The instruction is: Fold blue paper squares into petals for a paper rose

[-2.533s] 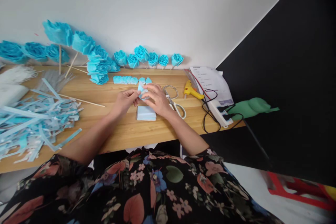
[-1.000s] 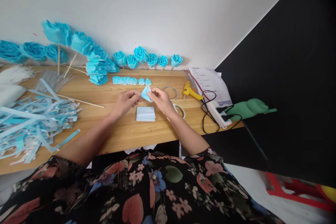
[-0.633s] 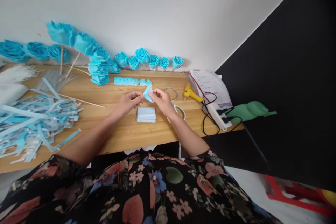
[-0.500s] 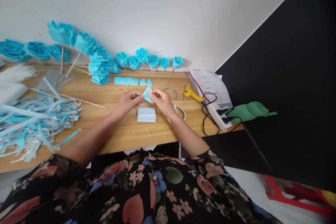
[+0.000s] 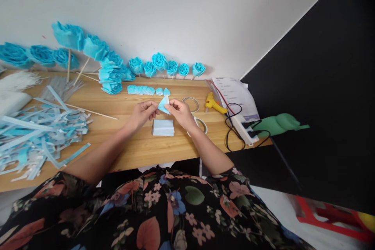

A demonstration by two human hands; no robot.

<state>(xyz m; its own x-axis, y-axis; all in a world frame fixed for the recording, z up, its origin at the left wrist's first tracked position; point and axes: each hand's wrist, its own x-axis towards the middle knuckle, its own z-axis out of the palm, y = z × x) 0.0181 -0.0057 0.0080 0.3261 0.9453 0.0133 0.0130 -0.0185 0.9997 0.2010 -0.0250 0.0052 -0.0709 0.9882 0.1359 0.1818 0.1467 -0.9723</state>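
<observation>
A small folded piece of light blue paper [image 5: 164,105] is pinched between my two hands over the table. My left hand [image 5: 144,114] grips its left corner, and my right hand [image 5: 181,113] holds its right side. Just below them lies a stack of pale blue paper squares [image 5: 163,127]. Beyond my hands, a row of folded blue pieces [image 5: 141,90] lies on the wood, with two more separate pieces to its right. A white-ringed tape roll [image 5: 202,125] is partly hidden by my right wrist.
Blue paper roses [image 5: 159,61] line the wall. Cut paper strips [image 5: 41,136] heap on the left. To the right are a yellow glue gun [image 5: 215,103], printed sheets [image 5: 234,95], a white power strip [image 5: 245,131] with black cables, and a green object [image 5: 278,124]. A thin ring [image 5: 191,104] lies near my right hand.
The paper between my hands has shifted slightly left and its shape looks wider. My left fingers have moved a little left along with it.
</observation>
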